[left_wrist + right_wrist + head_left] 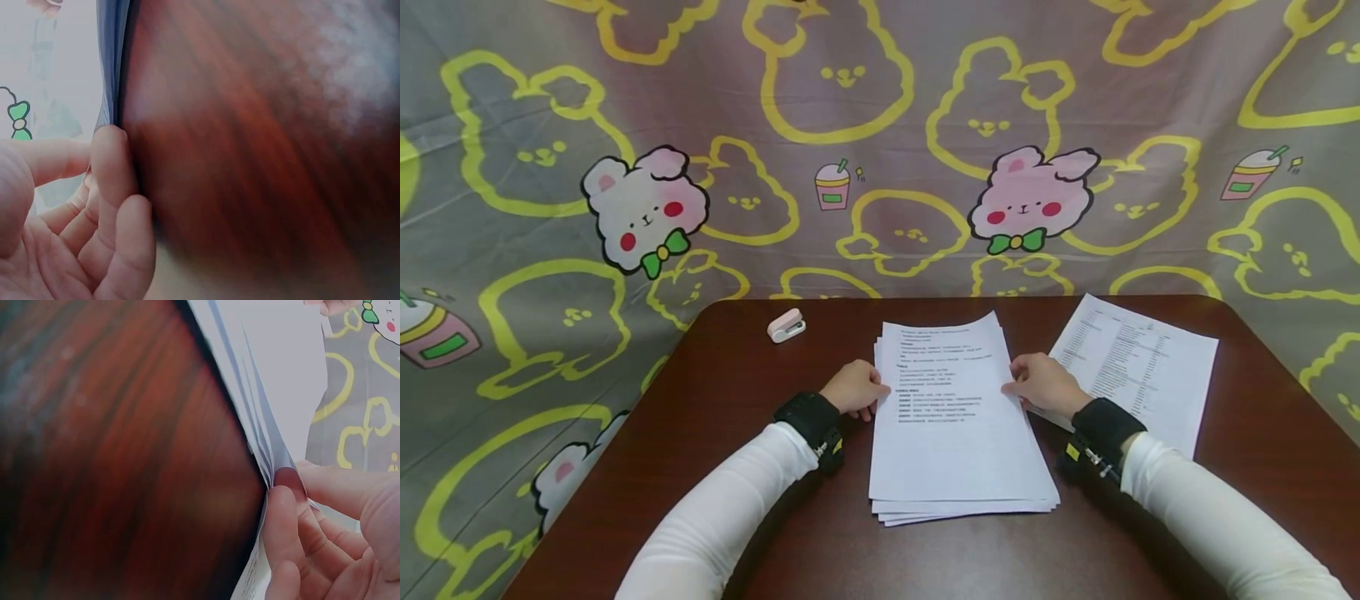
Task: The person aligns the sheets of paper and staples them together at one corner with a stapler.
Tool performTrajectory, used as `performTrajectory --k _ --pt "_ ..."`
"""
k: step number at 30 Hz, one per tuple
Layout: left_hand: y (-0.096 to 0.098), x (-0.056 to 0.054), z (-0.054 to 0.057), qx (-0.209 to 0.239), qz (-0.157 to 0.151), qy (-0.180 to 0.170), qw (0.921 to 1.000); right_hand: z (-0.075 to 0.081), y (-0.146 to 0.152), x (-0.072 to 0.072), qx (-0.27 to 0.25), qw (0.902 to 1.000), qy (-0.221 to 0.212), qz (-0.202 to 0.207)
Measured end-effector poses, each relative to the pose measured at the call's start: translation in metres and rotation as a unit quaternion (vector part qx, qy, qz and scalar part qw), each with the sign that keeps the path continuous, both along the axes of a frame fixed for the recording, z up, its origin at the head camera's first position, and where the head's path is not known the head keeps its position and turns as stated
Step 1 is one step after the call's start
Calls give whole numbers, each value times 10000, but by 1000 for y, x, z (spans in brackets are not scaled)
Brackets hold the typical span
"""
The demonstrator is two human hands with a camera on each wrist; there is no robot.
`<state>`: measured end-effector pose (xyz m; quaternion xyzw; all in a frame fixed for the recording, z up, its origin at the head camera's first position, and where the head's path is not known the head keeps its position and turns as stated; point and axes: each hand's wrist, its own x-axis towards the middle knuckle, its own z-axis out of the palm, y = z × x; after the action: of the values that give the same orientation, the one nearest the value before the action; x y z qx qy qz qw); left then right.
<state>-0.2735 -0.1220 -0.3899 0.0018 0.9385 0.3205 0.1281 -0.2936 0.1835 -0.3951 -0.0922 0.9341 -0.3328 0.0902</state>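
A stack of printed paper sheets [955, 458] lies in front of me, its lower edges fanned out unevenly. My left hand [853, 388] pinches the left edge, thumb on top and fingertips against the side, as the left wrist view shows the hand [81, 206] close up. At the right edge, my right hand [1047, 385] pinches the sheets between thumb and fingers. In the right wrist view the stack's side [250, 394] shows several layers slightly parted, one finger of the right hand [331, 531] reaching between them.
Another printed sheet [1180, 375] lies slanted to the right, partly beneath the right hand. A small pink and white stapler [787, 326] sits at the back left of the dark wooden table [715, 367]. Behind the table hangs a patterned cloth [895, 100].
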Motion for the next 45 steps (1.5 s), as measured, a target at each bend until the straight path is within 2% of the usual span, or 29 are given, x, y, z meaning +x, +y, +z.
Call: performTrajectory --k 9,30,39,45 --pt "-1 -5 -6 -120 -68 97 9999 -1 0 -1 116 9999 26 -16" --pt "3 -3 -2 -567 -114 106 9983 0 -2 -3 422 9991 0 -40" --pt "4 1 4 -723 -32 132 9973 1 -2 -2 627 9979 50 -147" --pt "5 2 3 -814 37 130 9966 2 -2 -1 802 9965 117 -188"
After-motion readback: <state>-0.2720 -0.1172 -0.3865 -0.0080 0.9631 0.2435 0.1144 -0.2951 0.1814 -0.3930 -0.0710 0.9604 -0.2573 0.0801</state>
